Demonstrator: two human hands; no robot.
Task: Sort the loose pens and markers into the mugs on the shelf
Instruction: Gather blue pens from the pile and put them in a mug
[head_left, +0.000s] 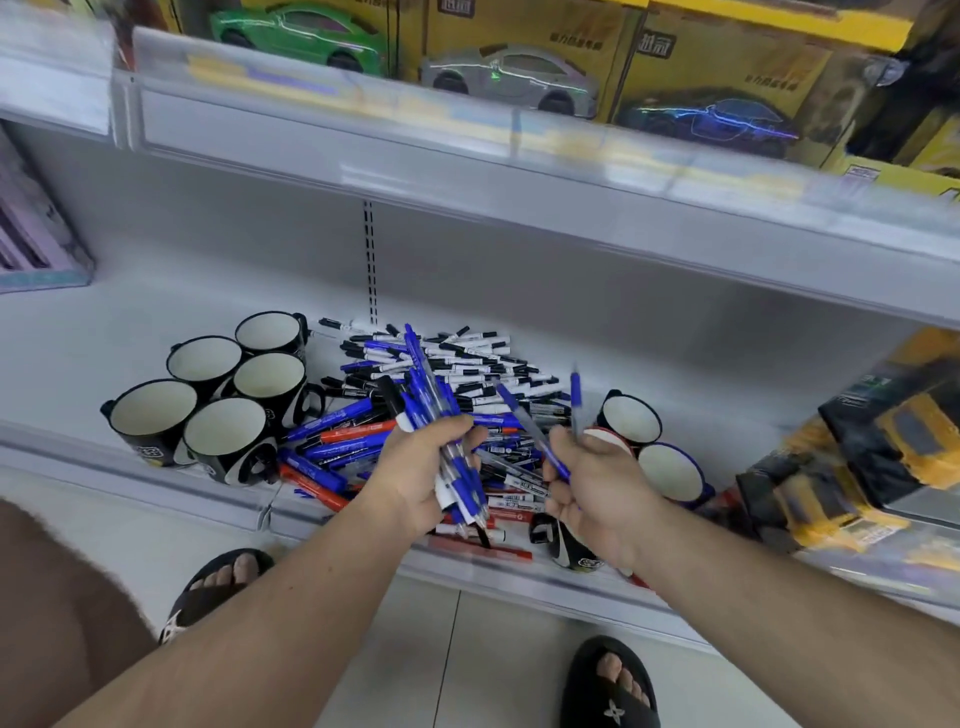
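Head view: left hand (415, 467) grip clasps a pen bundle (436, 415); right hand (592, 478) grip pinches two pens (530, 431).

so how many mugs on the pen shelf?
8: five clustered left of the pile, two right, one near the front edge, half hidden under the right hand. More may be hidden.

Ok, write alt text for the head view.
The left hand grips a bundle of blue pens and the right hand holds two more, above a pen pile between empty mugs on a shelf.
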